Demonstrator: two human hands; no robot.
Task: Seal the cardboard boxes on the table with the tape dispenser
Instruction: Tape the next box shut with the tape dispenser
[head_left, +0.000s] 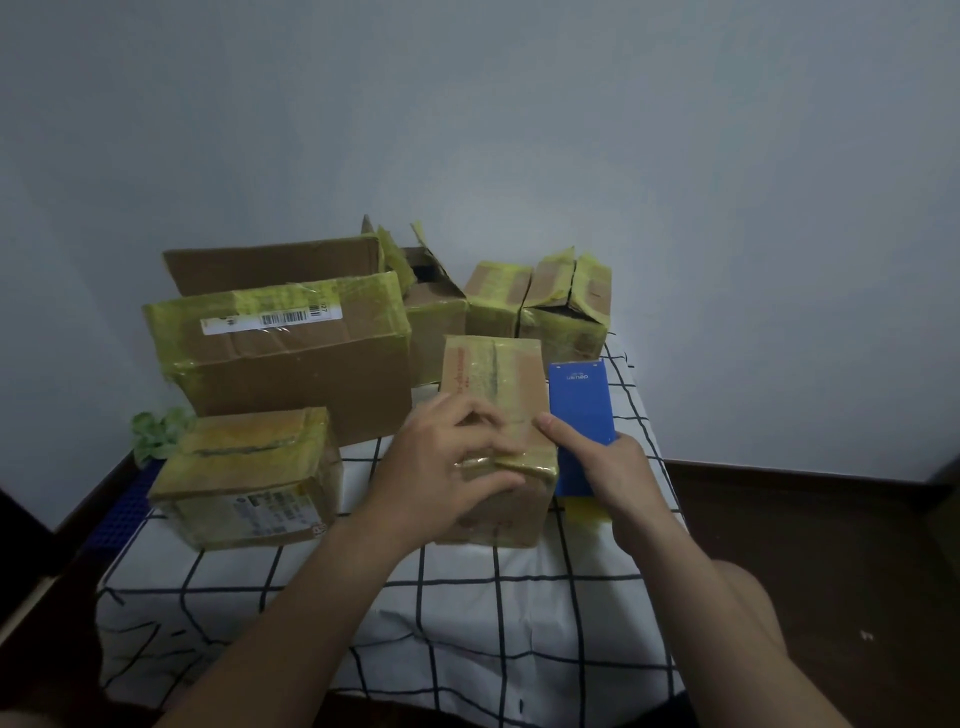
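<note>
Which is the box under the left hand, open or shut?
Shut: the box has its top flaps flat, tape along their seam; the left hand holds its near edge.

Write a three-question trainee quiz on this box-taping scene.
1. True or false: the right hand holds the blue tape dispenser.
2. The left hand rests on: A) the barcode-labelled box, B) the centre box, C) the tablecloth.
3. On which side of the centre box is the tape dispenser?
Key: 1 true; 2 B; 3 the person's right.
</note>
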